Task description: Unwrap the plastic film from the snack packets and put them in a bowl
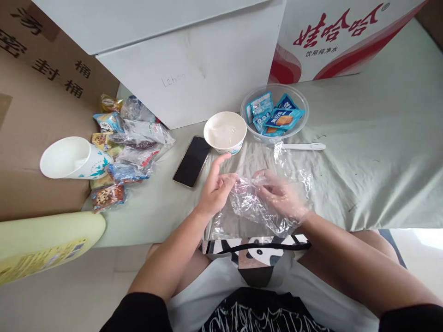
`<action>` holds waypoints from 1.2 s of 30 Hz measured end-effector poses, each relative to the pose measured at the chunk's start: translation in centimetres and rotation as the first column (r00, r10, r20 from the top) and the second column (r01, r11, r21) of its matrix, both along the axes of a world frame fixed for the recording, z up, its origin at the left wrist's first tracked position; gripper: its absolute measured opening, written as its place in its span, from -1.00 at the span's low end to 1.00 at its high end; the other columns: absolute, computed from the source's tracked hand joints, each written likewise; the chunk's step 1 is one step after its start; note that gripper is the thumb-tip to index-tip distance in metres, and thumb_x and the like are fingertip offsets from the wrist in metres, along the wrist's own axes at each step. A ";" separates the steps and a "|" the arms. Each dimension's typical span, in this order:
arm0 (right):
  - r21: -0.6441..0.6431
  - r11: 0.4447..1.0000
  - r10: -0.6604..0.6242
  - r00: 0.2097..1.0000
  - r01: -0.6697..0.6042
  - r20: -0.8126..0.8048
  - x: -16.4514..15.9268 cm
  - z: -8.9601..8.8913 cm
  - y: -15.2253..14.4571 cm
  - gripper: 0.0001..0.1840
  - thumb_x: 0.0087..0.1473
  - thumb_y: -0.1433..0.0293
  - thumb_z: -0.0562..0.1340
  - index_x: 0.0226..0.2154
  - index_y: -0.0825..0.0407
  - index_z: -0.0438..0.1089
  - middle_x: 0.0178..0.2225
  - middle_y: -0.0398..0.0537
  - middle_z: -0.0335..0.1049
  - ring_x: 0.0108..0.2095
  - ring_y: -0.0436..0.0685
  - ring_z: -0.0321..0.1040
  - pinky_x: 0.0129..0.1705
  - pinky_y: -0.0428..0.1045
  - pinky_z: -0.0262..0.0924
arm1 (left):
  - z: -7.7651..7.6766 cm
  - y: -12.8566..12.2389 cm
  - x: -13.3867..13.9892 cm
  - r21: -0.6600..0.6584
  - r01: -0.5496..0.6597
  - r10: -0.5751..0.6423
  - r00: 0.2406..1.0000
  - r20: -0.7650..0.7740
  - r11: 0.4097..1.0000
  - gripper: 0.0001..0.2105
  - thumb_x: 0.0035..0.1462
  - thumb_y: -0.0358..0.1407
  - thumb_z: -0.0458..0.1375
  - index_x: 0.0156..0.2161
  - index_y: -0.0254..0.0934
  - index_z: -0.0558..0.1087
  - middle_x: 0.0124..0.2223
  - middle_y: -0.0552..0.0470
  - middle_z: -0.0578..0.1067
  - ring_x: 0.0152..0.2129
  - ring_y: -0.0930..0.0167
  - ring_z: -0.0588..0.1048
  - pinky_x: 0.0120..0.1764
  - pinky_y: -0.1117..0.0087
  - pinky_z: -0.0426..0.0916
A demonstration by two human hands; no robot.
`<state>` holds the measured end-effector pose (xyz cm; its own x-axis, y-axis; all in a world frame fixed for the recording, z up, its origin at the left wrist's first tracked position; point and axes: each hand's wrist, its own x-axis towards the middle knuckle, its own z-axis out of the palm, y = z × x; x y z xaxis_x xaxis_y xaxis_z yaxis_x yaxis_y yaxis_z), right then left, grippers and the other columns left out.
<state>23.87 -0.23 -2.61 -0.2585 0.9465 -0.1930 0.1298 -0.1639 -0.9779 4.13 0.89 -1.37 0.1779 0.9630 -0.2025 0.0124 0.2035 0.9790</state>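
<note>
My left hand (pixel 218 190) pinches the edge of a clear plastic bag (pixel 249 205) between thumb and fingers, its index finger stretched forward. On the other side of the bag, my right hand (pixel 278 193) is closed on the film, which partly covers it and blurs its outline. Just beyond my left fingers stands a white paper bowl (pixel 225 131) with a blue leaf print; something clear seems to lie inside it. Right of that bowl sits a clear round plastic tub (pixel 304 121) containing several blue snack packets (pixel 284 119). A white plastic knife-like utensil (pixel 304 146) lies below the tub.
A black phone (pixel 192 161) lies left of the bowl. Several wrapped snacks (pixel 133 143) and a tilted paper cup (pixel 74 158) are at the left, by a brown carton (pixel 44 115). White boxes (pixel 194 78) stand behind. A yellow-green container (pixel 51 244) is at the lower left.
</note>
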 end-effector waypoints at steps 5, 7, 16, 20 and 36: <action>0.082 0.993 -0.081 0.996 0.085 -0.047 -0.1 -0.2 0.1 -0.47 0.10 0.07 0.33 0.02 -0.07 0.23 -0.25 -0.07 0.48 -0.35 0.08 0.43 -0.35 0.00 0.32 | 0.1 0.6 0.2 -0.159 0.065 -0.066 0.998 -0.002 0.985 -0.55 0.13 -0.16 0.28 0.11 -0.13 0.33 -0.47 0.15 0.50 -0.69 0.48 0.42 -0.60 0.43 0.36; 0.090 0.984 -0.153 0.988 0.155 -0.037 0.0 0.0 0.4 -0.64 0.14 0.05 0.27 -0.19 -0.04 0.29 -0.37 -0.12 0.45 -0.41 0.06 0.38 -0.38 -0.02 0.29 | 0.2 0.6 0.2 -0.165 0.127 -0.129 0.992 0.000 0.978 -0.53 0.12 -0.21 0.27 0.12 -0.15 0.31 -0.54 0.21 0.45 -0.74 0.50 0.36 -0.65 0.47 0.27; -0.058 0.906 -0.422 0.907 0.420 -0.014 0.5 0.6 1.2 -0.61 0.05 0.25 0.27 -0.10 -0.09 0.12 -0.71 -0.46 0.18 -0.69 0.00 0.20 -0.58 -0.10 0.07 | -0.8 0.7 0.0 -0.079 0.232 -0.228 0.972 0.062 0.969 -0.44 0.22 0.05 0.16 0.22 -0.15 0.20 -0.43 0.12 0.54 -0.73 0.56 0.34 -0.62 0.50 0.18; -0.065 0.921 -0.385 0.923 0.384 0.012 0.5 0.5 1.0 -0.58 0.08 0.23 0.27 -0.06 -0.09 0.12 -0.69 -0.42 0.28 -0.69 0.00 0.23 -0.57 -0.09 0.10 | -1.9 0.8 0.6 -0.025 0.252 -0.248 0.964 0.097 0.967 -0.19 0.14 0.06 0.26 0.37 -0.05 0.00 -0.23 -0.01 0.59 -0.34 0.35 0.60 -0.32 0.34 0.47; -0.099 0.988 -0.140 0.954 0.118 -0.266 0.3 0.2 0.9 -0.41 0.15 0.11 0.32 0.08 -0.11 0.05 -0.44 -0.33 0.30 -0.47 0.03 0.49 -0.29 0.01 0.43 | -1.6 1.5 0.4 -0.100 -0.056 0.087 0.933 0.350 0.993 -0.30 0.03 -0.30 0.40 0.23 0.13 0.23 0.03 0.06 0.45 -0.22 0.45 0.58 -0.38 0.54 0.46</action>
